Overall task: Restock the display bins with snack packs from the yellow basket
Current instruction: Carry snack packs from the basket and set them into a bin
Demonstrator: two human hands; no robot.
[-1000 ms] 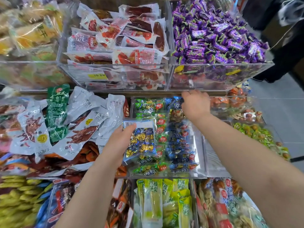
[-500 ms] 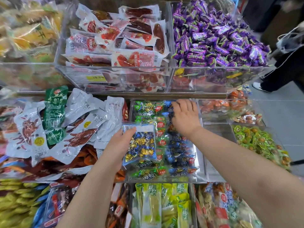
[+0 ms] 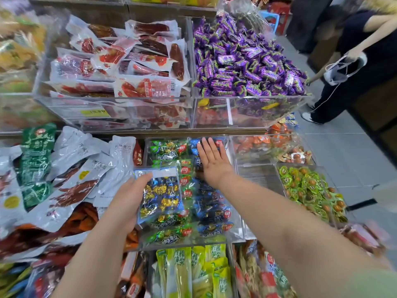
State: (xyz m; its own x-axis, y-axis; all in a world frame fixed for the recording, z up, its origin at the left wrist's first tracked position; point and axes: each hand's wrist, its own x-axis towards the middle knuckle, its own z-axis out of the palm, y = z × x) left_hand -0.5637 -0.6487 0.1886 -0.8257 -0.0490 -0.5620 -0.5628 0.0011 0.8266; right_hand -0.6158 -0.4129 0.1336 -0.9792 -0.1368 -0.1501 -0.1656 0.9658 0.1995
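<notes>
My left hand [image 3: 126,201] grips a clear snack pack [image 3: 160,193] of blue and gold wrapped pieces by its left edge, holding it over the clear display bin [image 3: 237,231] in the middle row. That bin holds green packs [image 3: 169,147] on its left and blue packs [image 3: 211,211] on its right. My right hand [image 3: 212,162] lies flat with straight fingers on the blue packs at the bin's far end. The yellow basket is out of view.
Behind stand raised clear bins of red meat packs [image 3: 120,67] and purple candies [image 3: 242,59]. White and green pouches [image 3: 71,168] lie left, orange and green sweets [image 3: 309,188] right, yellow-green packs [image 3: 193,269] in front. A person in dark clothes [image 3: 361,61] stands far right.
My right hand has drawn back from the bin's far rim and now lies flat on the blue packs. My left hand still holds the pack over the bin.
</notes>
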